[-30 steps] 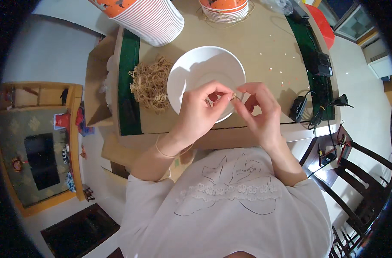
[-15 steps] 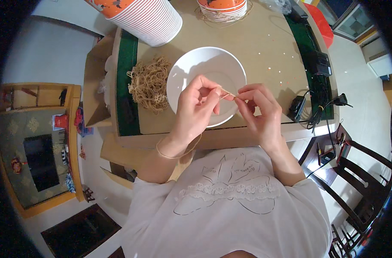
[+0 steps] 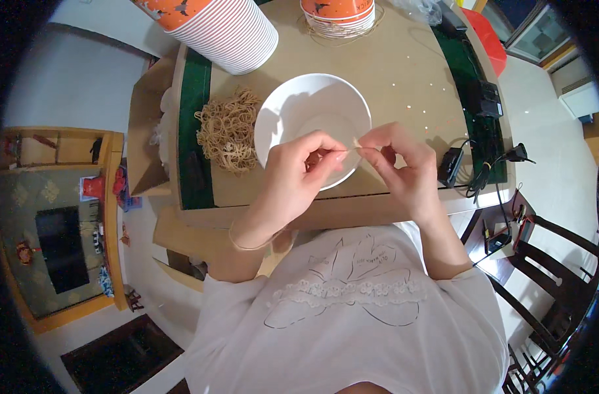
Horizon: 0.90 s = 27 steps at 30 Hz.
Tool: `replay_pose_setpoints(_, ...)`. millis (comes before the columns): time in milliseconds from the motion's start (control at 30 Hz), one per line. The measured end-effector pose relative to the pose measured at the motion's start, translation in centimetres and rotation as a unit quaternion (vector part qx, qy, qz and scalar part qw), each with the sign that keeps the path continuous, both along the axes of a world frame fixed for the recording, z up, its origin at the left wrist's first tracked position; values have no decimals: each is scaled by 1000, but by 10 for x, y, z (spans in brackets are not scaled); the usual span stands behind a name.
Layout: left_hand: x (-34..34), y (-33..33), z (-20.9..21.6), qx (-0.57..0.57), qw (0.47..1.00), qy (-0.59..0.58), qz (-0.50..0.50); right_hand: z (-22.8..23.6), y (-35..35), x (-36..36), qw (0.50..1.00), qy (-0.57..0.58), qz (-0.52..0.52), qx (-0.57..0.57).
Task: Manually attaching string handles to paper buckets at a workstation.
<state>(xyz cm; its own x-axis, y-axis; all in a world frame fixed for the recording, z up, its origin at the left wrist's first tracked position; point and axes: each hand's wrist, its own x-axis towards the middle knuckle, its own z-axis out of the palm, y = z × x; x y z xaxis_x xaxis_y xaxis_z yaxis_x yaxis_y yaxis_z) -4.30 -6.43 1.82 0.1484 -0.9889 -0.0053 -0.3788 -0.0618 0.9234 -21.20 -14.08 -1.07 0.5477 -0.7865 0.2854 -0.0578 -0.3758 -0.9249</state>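
Observation:
Above the near side of a white paper bucket (image 3: 293,98), both hands meet over a thin tan cord (image 3: 352,147). My left hand (image 3: 296,171) pinches one part of it between thumb and forefinger. Thumb and finger of my right hand (image 3: 407,167) pinch it just to the right, where a short frayed-looking bit sticks up. A loop of similar cord (image 3: 241,248) hangs round my left wrist. Left of the bucket lies a tangled heap of tan cords (image 3: 227,131) on the table. Whether the pinched cord is knotted is too small to tell.
A tall stack of nested striped paper buckets (image 3: 230,39) leans at the back left. Farther back, an orange bucket stack (image 3: 339,20) has loose cords around its base. Black adapters and cables (image 3: 486,171) lie along the right edge; an open cardboard box (image 3: 148,131) stands left.
Both hands have shifted slightly; the right moved right and turned, and the cord between the fingers is now a shorter stretch. The loop on my left wrist has slid a little down the arm.

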Motion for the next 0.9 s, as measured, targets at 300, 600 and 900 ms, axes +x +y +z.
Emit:
replay_pose_setpoints(300,-9,10,34,20,980,185,-64,-1,-12,-12,988,57,93,-110)
replay_pose_setpoints(600,18,-5,3,27,872,488,-24,6,-20,-14,973,103,127,-165)
replay_pose_setpoints(900,26,-1,-2,28,835,549,-4,24,-30,-17,964,105,159,-187)
